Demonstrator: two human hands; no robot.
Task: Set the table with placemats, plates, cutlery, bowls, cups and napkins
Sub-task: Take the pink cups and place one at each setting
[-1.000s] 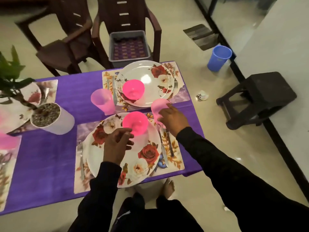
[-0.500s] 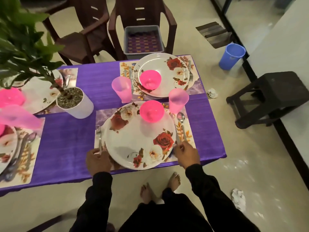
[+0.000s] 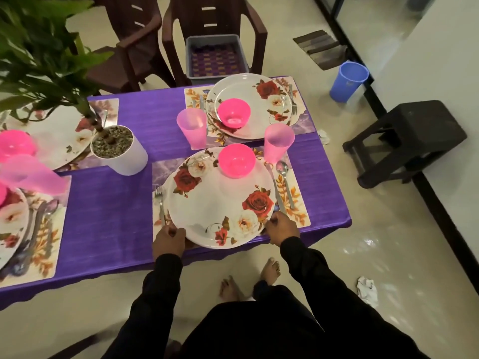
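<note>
A floral plate (image 3: 220,203) lies on a placemat (image 3: 298,200) at the near edge of the purple table (image 3: 111,216). A pink bowl (image 3: 237,160) sits on the plate's far side. My left hand (image 3: 168,240) grips the plate's near-left rim and my right hand (image 3: 281,228) grips its near-right rim. A fork (image 3: 160,203) lies left of the plate, a knife and a spoon (image 3: 284,177) to its right. A pink cup (image 3: 278,146) stands beyond the spoon. Behind is a second plate (image 3: 256,104) with a pink bowl (image 3: 233,116) and a pink cup (image 3: 192,128).
A potted plant in a white pot (image 3: 119,151) stands mid-table. More place settings lie at the left. A grey tub (image 3: 216,58) sits on a brown chair (image 3: 215,24) behind the table. A black stool (image 3: 404,141), a blue cup (image 3: 348,81) and crumpled paper (image 3: 366,291) are on the floor.
Both hands left the bowl and cup and moved back to the near plate's rim, which they now grip. The view has pulled back from the table.
</note>
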